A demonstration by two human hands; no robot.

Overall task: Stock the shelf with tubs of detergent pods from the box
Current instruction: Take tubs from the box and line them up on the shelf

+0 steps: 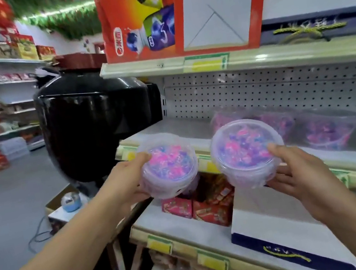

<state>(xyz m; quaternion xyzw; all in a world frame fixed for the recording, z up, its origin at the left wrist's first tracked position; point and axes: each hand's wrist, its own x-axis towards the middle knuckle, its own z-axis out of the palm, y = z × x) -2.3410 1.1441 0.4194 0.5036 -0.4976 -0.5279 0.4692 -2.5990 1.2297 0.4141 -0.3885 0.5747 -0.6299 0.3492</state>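
Two tubs in the air, one per hand, both in front of the middle shelf (172, 133) edge at frame centre.

Left hand (127, 179) grasps the left tub (169, 168): thumb over the lid rim, fingers under the base. Right hand (298, 175) grasps the right tub (247, 148) the same way: thumb on the lid, fingers cupped beneath. Both grips are closed on the tubs, neither released.

Stocked tubs (314, 130) already sit on that shelf at centre right, blurred. Bare shelf surface shows left of them, behind the left tub. That looks like the open slot. The box isn't identifiable in this view.

Risks, as I judge them:
- Tubs are held near the shelf lip, not over the deck. Let go early and they drop onto the red packets (208, 203) on the shelf below.
- The right tub is just in front of the stocked row. Push in too far right and it knocks into the row.
- The lids are thin and clear, with only a thumb on top. Too much squeeze could pop a lid, and pods spill.
- The upper shelf rail (277, 55) overhangs. Lift too high on entry and the tub clips it.
- Black appliance (99, 125) sits at centre left, beside the shelf end. A wide swing by the left elbow could hit it.
- Placing both at once gives each hand less control.
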